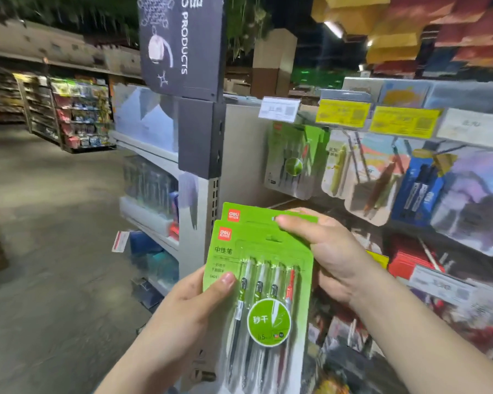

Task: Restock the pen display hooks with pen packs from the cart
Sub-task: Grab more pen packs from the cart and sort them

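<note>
Two green pen packs (256, 280) are stacked in front of me, one slid slightly above the other, each a green card with several pens under clear plastic. My left hand (188, 305) grips their left edge, thumb on the front card. My right hand (328, 251) pinches the top of the packs, thumb near the hang hole of the rear pack (245, 213). On the display to the upper right, a matching green pen pack (293, 160) hangs from a hook.
Other hanging stationery packs (376, 177) and a blue marker pack (421, 189) fill the display on the right, under yellow price tags (343, 113). A grey shelf upright (208, 200) stands just behind the packs. An open aisle floor (54, 223) stretches left toward distant shelves (77, 115).
</note>
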A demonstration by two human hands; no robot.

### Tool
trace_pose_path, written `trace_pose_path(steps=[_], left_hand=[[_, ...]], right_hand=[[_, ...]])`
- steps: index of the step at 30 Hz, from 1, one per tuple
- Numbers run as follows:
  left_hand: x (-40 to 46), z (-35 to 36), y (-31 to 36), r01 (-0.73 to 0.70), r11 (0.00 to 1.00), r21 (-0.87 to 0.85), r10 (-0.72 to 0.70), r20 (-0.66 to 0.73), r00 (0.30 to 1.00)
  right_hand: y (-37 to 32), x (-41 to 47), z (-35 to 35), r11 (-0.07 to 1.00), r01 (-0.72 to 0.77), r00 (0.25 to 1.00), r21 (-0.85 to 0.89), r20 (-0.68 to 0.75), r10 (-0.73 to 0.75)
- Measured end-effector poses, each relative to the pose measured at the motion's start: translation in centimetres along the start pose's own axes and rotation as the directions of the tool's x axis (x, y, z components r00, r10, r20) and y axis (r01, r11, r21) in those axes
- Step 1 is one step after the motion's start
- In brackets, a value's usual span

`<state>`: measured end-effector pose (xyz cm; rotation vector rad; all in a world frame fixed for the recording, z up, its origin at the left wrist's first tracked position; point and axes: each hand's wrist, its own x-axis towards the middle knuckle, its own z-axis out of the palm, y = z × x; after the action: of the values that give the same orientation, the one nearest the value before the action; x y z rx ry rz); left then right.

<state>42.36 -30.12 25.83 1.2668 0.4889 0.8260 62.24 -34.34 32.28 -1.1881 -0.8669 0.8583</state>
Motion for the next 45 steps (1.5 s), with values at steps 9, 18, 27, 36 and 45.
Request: trace_pose_path(steps=[9,18,27,36,45], left_hand=[[4.9,-2.2,0.5,-0.012,0.988,-0.156,0.009,-0.016,1.0],[9.1,-1.6,2.4,-0.101,0.992,-0.078,0.091,-0.119,0.989],[11.2,-2.2,4.6,-0.132,0.989,-0.07,0.121,-0.143,0.982],[13.7,-3.9,6.3,-0.112,0.988,-0.103,0.11,-0.029,0.994],[15.1,-5.1,6.5,-0.081,0.982,-0.171,0.087,0.033,0.996]], right_hand=[[-1.4,5.9,-0.1,0.993,0.098,0.98,-0.066,-0.169,-0.108],[-6.4,13.3,-5.5,0.918,0.278,0.909,-0.283,-0.233,-0.347],[-7.0,18.1,-4.2,0.89,0.341,0.861,-0.303,-0.279,-0.425],[-6.8,20.0,-1.6,0.863,0.376,0.827,-0.336,-0.299,-0.476],[-7.3,21.5,-0.3,0.793,0.318,0.801,-0.519,-0.3,-0.518]])
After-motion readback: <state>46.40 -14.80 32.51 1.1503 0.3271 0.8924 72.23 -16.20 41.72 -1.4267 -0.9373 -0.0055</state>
